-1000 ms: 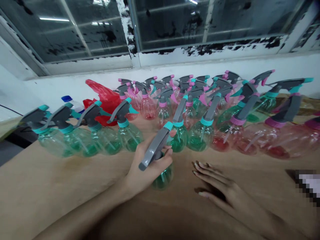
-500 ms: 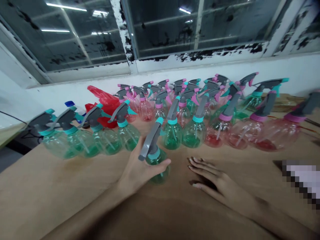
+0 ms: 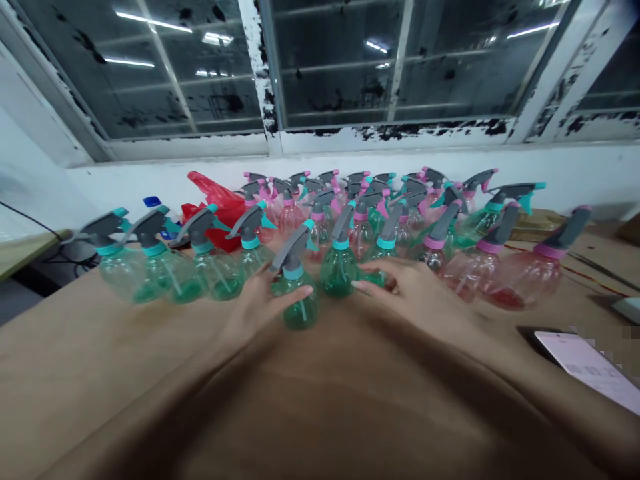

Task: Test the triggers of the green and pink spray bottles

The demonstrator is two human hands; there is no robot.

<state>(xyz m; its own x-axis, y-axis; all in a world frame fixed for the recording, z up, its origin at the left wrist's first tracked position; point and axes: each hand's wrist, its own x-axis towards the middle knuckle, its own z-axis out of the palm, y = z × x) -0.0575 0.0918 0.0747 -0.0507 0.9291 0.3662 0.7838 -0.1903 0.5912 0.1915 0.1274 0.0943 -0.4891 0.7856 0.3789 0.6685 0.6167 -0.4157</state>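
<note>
My left hand (image 3: 255, 303) is wrapped around the left side of a green spray bottle (image 3: 300, 310) with a grey trigger head and turquoise collar. Its thumb lies across the front, and the bottle stands on the table just ahead of the row. To its right is a second green spray bottle (image 3: 339, 270), upright. My right hand (image 3: 410, 287) reaches in from the right with thumb and fingers apart, fingertips at that bottle's right edge; whether they touch cannot be made out. Behind this hand, a third green spray bottle (image 3: 385, 245) is partly hidden.
More green spray bottles (image 3: 173, 280) line the left; pink spray bottles (image 3: 523, 280) continue on the right. Several others crowd behind, near a red plastic bag (image 3: 220, 203) and a blue-capped bottle (image 3: 153, 202). A phone (image 3: 590, 367) lies at right on the wooden table (image 3: 320, 400).
My left hand has shifted its bottle slightly left and away from me, toward the row. My right hand has lifted from the table and moved forward to the green bottles. The view has tilted up.
</note>
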